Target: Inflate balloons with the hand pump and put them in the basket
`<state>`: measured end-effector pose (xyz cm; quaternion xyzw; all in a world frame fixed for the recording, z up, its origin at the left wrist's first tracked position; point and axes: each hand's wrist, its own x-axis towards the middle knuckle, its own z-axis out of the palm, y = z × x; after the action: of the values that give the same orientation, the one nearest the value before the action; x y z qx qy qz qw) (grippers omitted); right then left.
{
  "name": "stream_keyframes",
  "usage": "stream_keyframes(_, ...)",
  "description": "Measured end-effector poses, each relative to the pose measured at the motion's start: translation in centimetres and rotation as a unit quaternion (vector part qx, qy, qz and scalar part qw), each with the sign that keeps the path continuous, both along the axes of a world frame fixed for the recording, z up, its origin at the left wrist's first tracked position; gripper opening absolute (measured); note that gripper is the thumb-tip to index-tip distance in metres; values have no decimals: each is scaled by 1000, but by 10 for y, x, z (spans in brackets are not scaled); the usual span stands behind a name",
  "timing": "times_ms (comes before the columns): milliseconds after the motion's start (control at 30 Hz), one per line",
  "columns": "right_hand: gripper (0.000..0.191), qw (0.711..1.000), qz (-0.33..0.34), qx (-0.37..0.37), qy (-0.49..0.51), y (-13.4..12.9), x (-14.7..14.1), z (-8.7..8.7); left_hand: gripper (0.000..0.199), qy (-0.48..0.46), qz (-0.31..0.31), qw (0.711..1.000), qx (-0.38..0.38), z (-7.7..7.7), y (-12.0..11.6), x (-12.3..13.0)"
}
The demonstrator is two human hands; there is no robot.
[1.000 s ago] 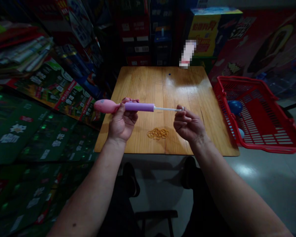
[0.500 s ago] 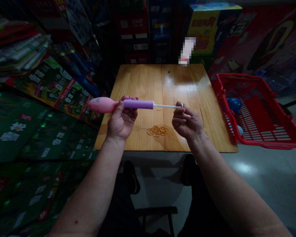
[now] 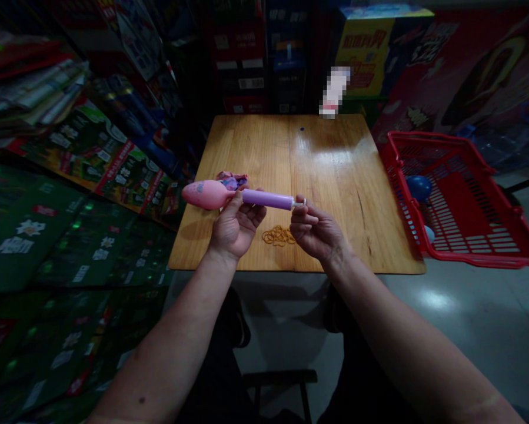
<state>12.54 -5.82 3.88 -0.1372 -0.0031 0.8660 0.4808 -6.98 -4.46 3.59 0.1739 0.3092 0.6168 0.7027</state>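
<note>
A purple balloon pump (image 3: 268, 199) lies almost level above the wooden table, its nozzle end to the left. On that end sits a partly inflated pink balloon (image 3: 208, 194) with small printed marks. My left hand (image 3: 238, 224) is closed around the balloon's neck and the pump's left end. At the other end, the fingers of my right hand (image 3: 315, 227) pinch the pump's white handle (image 3: 300, 202), and only a short bit of rod shows. Behind my left hand is a heap of limp purple and pink balloons (image 3: 235, 179). A loose pile of yellow-brown rubber bands (image 3: 276, 236) lies below the pump.
The wooden table (image 3: 335, 159) has a small dark blue dot-like object (image 3: 302, 129) near its back edge. To its right, a red basket (image 3: 471, 256) holds a blue balloon (image 3: 419, 187) and a pale one (image 3: 429, 234). Green cartons (image 3: 30, 221) are stacked on the left.
My right hand has pushed the white rod leftward into the pump. The pump and balloon have shifted right and tilted slightly, uncovering the limp balloons. The pink balloon looks slightly bigger.
</note>
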Motion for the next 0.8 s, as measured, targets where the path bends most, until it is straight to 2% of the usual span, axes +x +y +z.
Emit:
stream_keyframes(200,18,1000,-12,4,-1,3,-2,-4,18,16,4,1000,9,-3,0,1)
stream_keyframes(467,21,997,-40,33,-55,7,19,12,21,42,38,997,57,11,5,-27)
stream_keyframes(600,12,998,5,13,-64,-1,5,4,23,28,-15,999,-2,2,-5,-14)
stream_keyframes(667,9,998,16,2,-62,-3,-1,0,24,15,-31,999,-7,-4,-8,-6)
stream_keyframes(800,12,996,23,-2,-82,-1,8,5,24,15,-22,1000,9,-3,-4,-8)
